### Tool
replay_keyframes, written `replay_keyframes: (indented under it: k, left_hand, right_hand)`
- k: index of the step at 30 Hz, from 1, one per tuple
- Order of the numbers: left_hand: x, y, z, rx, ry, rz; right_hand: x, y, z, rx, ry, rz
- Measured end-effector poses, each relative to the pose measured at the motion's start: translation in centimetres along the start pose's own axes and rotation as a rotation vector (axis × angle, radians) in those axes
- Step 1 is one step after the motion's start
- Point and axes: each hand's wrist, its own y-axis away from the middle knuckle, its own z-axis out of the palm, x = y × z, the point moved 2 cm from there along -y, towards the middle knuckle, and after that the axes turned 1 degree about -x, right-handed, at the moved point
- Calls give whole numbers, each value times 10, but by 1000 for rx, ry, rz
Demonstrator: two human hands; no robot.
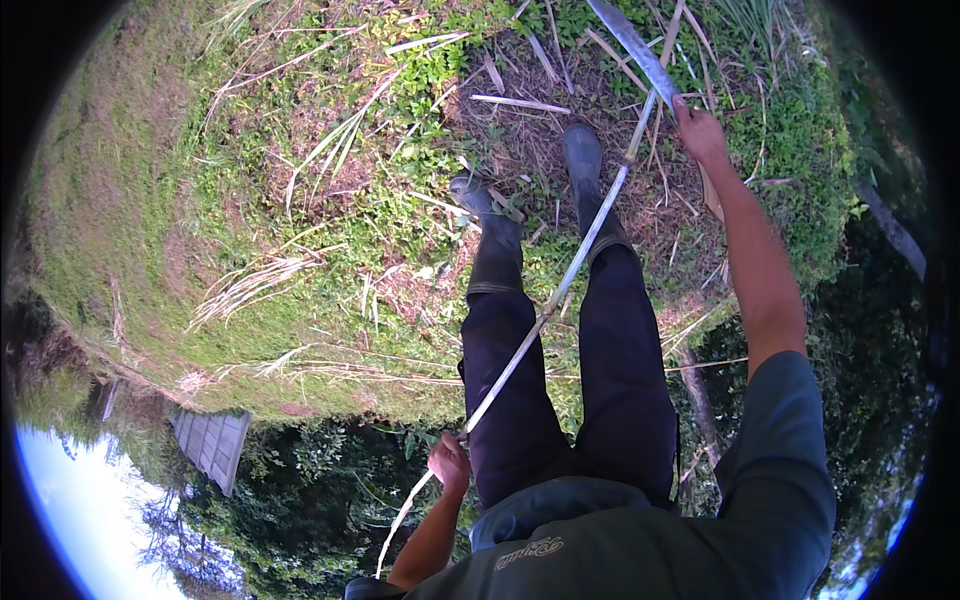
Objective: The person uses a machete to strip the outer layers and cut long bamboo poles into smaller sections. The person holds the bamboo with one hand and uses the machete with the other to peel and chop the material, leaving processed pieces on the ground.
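A long, pale, jointed stalk (590,236) slants across my legs, from lower left to upper right. My left hand (449,464) is closed round its lower part beside my left thigh, and the thin end runs on down past my forearm. Stretched far ahead on the right, my right hand (702,135) grips a machete (638,48). The blade points up and to the left, away from me. At its far end the stalk meets the blade close to my right fingers; whether they touch, I cannot tell. The machete's handle is mostly hidden in my hand.
My dark boots (583,155) stand on grass littered with cut stalks and dry strips. A loose bunch of pale stalks (255,290) lies to the left. Trees, a trunk (893,230) and a shingled roof (211,445) show around the edges.
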Motion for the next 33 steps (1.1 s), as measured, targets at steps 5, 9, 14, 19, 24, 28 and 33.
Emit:
replay_keyframes:
  k: [5, 9, 14, 19, 24, 28, 33]
  left_hand:
    - [14, -5, -2, -33, -32, -86]
    - [5, -13, 3, -52, -69, -12]
    - [-32, -19, 13, -371, 140, -242]
    - [-91, -12, 12, -366, 114, -195]
    - [-80, 8, -7, -325, 11, -69]
    - [-128, 9, 1, -385, -1, -91]
    - [-130, -5, 2, -580, -32, 42]
  right_hand:
    - [-11, 21, -17, -167, 281, -211]
    - [-29, 83, -8, -422, 470, -489]
    - [-42, 130, 26, -522, 218, -503]
    - [-47, 118, 50, -373, -520, 3]
    - [-81, 103, 48, -329, -1273, 179]
    - [-100, 122, 25, -271, -1434, 98]
    - [-142, 179, -18, -264, -1461, -49]
